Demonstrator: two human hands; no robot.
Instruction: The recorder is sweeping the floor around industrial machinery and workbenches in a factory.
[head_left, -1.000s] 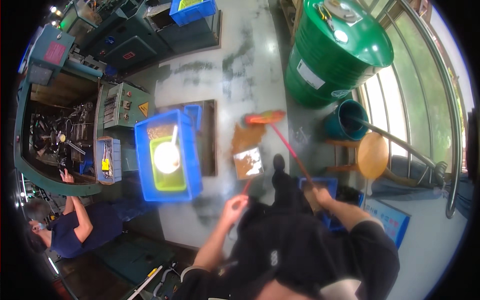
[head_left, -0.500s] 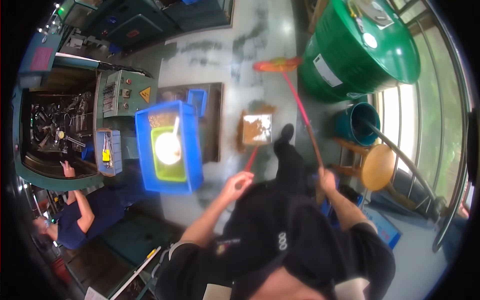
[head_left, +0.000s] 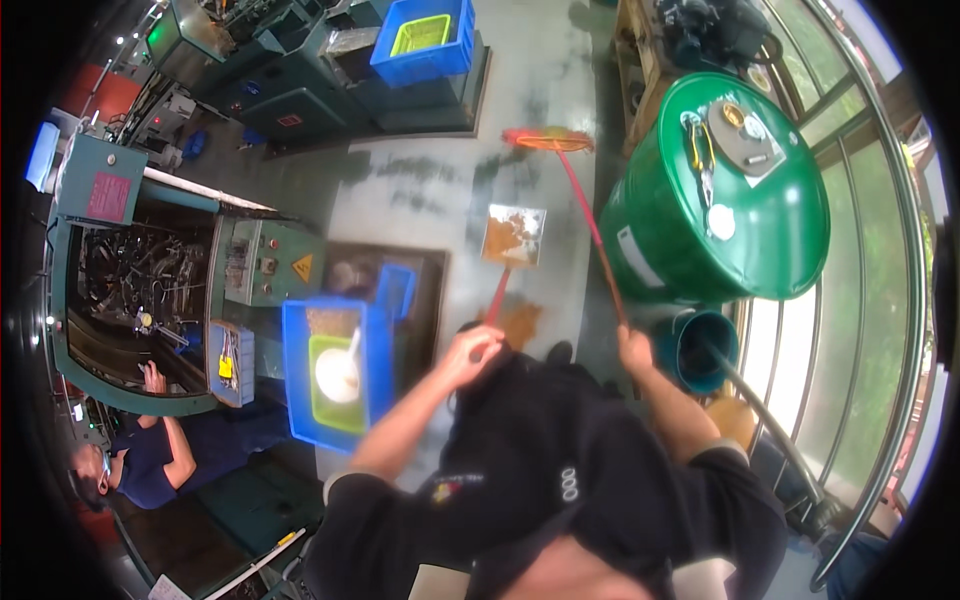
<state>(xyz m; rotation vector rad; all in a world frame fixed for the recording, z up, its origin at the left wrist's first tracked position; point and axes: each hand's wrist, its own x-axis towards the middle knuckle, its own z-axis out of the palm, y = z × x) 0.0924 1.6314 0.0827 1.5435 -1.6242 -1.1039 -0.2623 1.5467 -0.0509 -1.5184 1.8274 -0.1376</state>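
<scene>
My left hand (head_left: 474, 354) is closed round the red handle of a dustpan (head_left: 527, 222). Brown granular material lies on the dustpan's pale, shiny pan. My right hand (head_left: 635, 349) grips the long red stick of a broom (head_left: 584, 202). The broom's red and orange head is farther ahead on the floor, beyond the pan and apart from it. Nearer to me, a patch of brown granules (head_left: 522, 325) is spread on the floor by my feet.
A green drum (head_left: 650, 215) with pliers on its lid stands at right, beside a dark green bin (head_left: 732, 345). At left are a blue crate (head_left: 296, 375) holding a green basket, and a machine (head_left: 135, 392) with a person working at it. Another blue crate (head_left: 455, 62) sits far ahead.
I have moved forward: drum, bin and left crate now appear nearer me. The dustpan has gone ahead with me, off the brown patch, which now lies behind it. Both hands keep their grips.
</scene>
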